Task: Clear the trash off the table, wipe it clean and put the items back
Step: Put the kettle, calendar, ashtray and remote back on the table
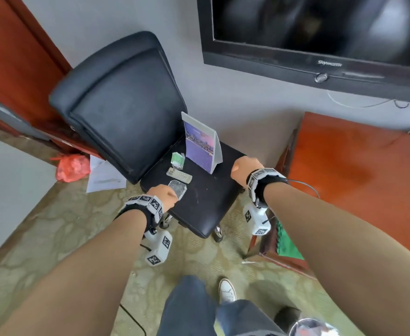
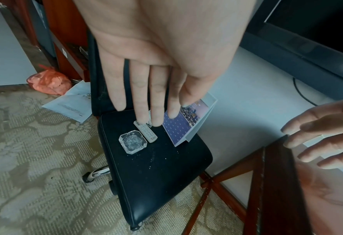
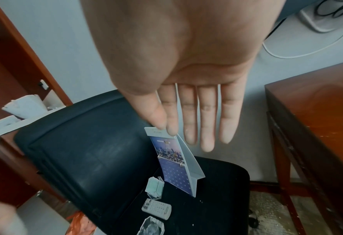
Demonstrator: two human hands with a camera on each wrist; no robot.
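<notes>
A black chair seat [image 1: 206, 204] carries a standing desk calendar [image 1: 200, 146], a small holder of green cards [image 1: 177, 160], a white remote [image 1: 179, 176] and a glass ashtray [image 1: 178, 189]. My left hand [image 1: 165, 196] hovers over the seat's near left corner beside the ashtray [image 2: 132, 141], its fingers [image 2: 142, 101] straight and holding nothing. At the seat's right edge my right hand [image 1: 242, 169] is open too, to the right of the calendar [image 3: 174, 167], with straight fingers [image 3: 207, 124]. The red-brown table [image 1: 359, 166] stands to the right.
A dark television [image 1: 320, 32] hangs on the wall above the table. On the patterned carpet left of the chair lie a red plastic bag [image 1: 71, 167] and white papers [image 1: 104, 175]. My leg and white shoe [image 1: 227, 291] are below the chair.
</notes>
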